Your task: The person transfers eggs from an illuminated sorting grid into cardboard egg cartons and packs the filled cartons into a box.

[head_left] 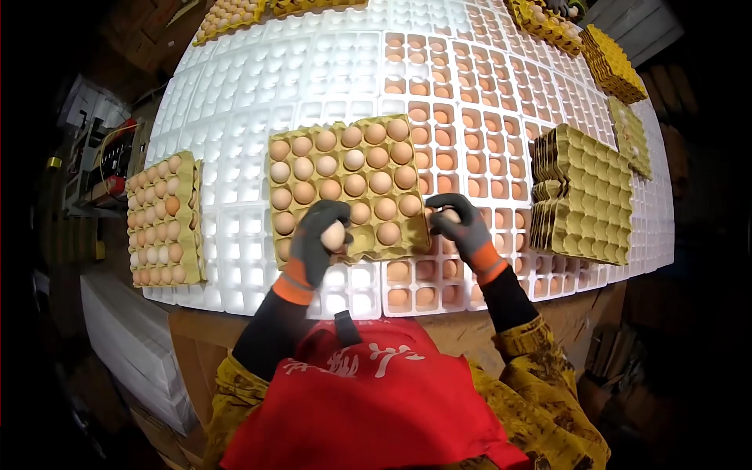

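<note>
Nearest you, your red apron (368, 399) shows pale lettering across its upper part, between patterned yellow sleeves (533, 341). Your gloved left hand (315, 239) is curled round a brown egg (333, 236) over the near edge of the pulp egg tray (362, 239), left of a bare cup. That egg's long axis looks slanted, but the fingers cover part of it, so you cannot tell which end is the narrower. Your gloved right hand (468, 229) pinches a second egg (449, 215) between thumb and fingers, just right of the tray; so much of it is covered that its axis cannot be read. The tray is longer from left to right, its right end angled slightly away from you, its cups facing up and mostly filled. Your left hand hides some of its near-left cups

Around it lie white foam trays (382, 74), with eggs sunk in the cells to the right. A filled tray (191, 227) at left and a stack of egg trays (583, 196) at right both run near to far. Farther off at right stands another stack (615, 66); the filled trays at the far edge (231, 17) are cut off by the view, and the dark surroundings are hard to make out
</note>
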A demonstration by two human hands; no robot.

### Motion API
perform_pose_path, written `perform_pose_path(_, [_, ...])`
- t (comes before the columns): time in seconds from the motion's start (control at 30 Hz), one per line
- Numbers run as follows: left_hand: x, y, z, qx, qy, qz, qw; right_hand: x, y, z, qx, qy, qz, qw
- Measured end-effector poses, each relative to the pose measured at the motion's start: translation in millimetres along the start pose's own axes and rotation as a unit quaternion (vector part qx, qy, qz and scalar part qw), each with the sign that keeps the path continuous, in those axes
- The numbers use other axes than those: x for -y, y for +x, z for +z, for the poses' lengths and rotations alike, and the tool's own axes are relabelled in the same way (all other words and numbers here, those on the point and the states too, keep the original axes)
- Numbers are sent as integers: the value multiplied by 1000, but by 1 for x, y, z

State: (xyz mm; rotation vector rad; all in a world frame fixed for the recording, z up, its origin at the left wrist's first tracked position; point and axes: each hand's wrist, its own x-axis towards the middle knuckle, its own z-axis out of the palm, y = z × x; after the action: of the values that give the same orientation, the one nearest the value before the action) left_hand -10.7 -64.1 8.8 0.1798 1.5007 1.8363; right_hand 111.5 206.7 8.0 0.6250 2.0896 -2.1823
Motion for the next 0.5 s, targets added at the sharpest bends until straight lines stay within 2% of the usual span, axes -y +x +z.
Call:
perform_pose_path(0.03, [3, 6, 8, 5, 28, -36, 999, 9, 7, 12, -30, -312, -183, 932])
perform_pose_path(0.07, [4, 3, 40, 1, 268, 73, 961, 18, 11, 24, -47, -437, -190, 878])
perform_pose_path(0.1, [12, 9, 49, 6, 561, 273, 781, 15, 21, 31, -42, -522, -172, 835])
perform_pose_path(0.13, [19, 13, 62, 55, 707, 178, 682, 9, 29, 34, -33, -602, -152, 783])
perform_pose_path(0.17, [25, 17, 65, 55, 716, 179, 673, 4, 33, 28, -17, -519, -143, 843])
perform_pose_path(0.2, [27, 22, 65, 52, 725, 180, 662, 5, 29, 21, -35, -484, -160, 860])
perform_pose_path(0.23, [24, 25, 56, 43, 630, 195, 750, 4, 26, 13, -40, -275, -89, 957])
perform_pose_path(0.27, [21, 26, 42, 33, 523, 205, 826, 0, 20, 4, -40, -50, -11, 998])
perform_pose_path(0.3, [13, 24, 32, 62, 330, 90, 938, -4, 18, -10, -37, 165, 0, 986])
perform_pose_path(0.33, [-1, 25, 20, 87, 144, -50, 985, 10, 9, -9, -51, 268, -11, 962])
perform_pose_path(0.4, [-18, 18, 1, 114, -71, -11, 991, 23, 13, -15, -34, 256, -37, 965])
perform_pose_path(0.43, [-19, 21, 2, 100, 68, 45, 992, 25, 24, -17, -17, 151, -44, 987])
perform_pose_path(0.47, [-19, 26, 4, 82, 205, 103, 970, 28, 36, -15, -4, 28, -16, 999])
perform_pose_path(0.5, [-21, 34, 8, 59, 338, 160, 926, 28, 48, -7, -31, -184, -158, 970])
